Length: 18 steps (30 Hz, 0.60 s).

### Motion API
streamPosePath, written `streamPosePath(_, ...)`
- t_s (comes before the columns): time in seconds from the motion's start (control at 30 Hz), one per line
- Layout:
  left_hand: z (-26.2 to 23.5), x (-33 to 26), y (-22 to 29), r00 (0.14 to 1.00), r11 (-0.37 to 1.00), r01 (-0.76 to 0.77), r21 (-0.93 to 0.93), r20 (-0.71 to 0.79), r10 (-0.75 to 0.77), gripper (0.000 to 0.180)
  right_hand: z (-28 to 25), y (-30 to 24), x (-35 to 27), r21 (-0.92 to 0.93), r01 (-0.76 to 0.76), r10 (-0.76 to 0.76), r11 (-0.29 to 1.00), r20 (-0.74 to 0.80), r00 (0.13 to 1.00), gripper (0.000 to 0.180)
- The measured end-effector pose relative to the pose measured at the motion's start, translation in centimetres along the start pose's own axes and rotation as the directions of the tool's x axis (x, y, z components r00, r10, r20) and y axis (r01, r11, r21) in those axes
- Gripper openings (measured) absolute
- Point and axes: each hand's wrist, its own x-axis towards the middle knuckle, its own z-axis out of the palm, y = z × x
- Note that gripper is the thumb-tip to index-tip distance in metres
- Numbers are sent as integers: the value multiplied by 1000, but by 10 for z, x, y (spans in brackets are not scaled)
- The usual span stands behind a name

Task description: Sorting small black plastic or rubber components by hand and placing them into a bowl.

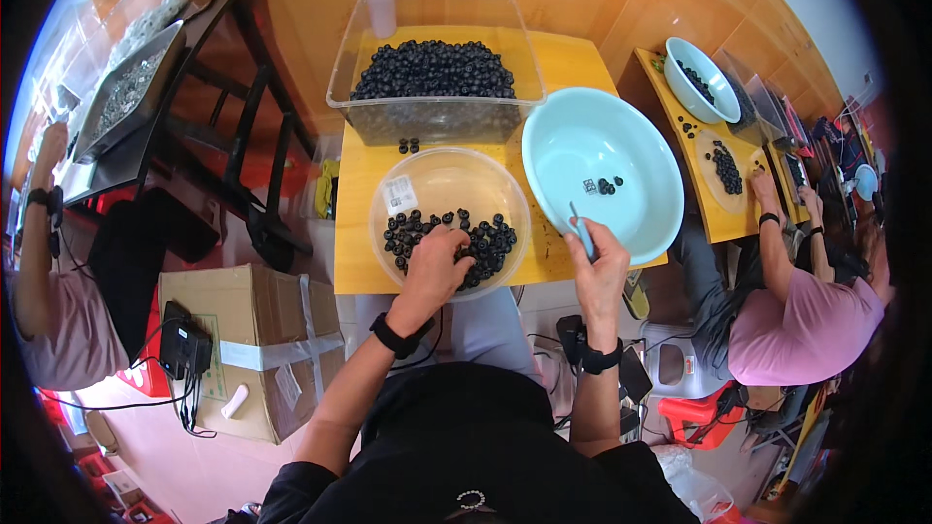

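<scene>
A clear round plastic bowl (519,184) holds many small black round pieces (485,245), some with a hole in the middle. My left hand (437,262) reaches into it with curled fingers closed low among the pieces; what is between them is hidden. My right hand (600,267) grips a slim light-blue tool (583,236) with a thin grey tip, its exact kind not clear. The tip points over the near left part of a light-blue basin (573,126). Several black pieces (608,185) lie on the basin's bottom, beside a small printed label (588,186).
Behind the bowl, a large clear bin (437,121) full of black pieces stands on the yellow table (354,223); a pink flask (380,0) is behind it. A cardboard box (252,349) sits at lower left. People work at a dark table (209,24) and another yellow table (714,218).
</scene>
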Motion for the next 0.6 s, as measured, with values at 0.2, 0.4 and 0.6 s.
streamPosePath(0.2, 14, 2, 7, 1000, 978, -7, 209, 2, 7, 15, 7, 8, -14, 21, -15, 14, 1000, 85, 996, 19)
streamPosePath(0.4, 11, 7, 0, 998, 990, 22, 138, 51, -30, 15, 12, 9, -22, 34, 63, -65, 997, 56, 996, 18)
streamPosePath(0.6, -31, 0, -4, 933, 517, 356, -778, 327, -150, 16, 16, -16, -29, 98, 18, -37, 995, 190, 981, 17)
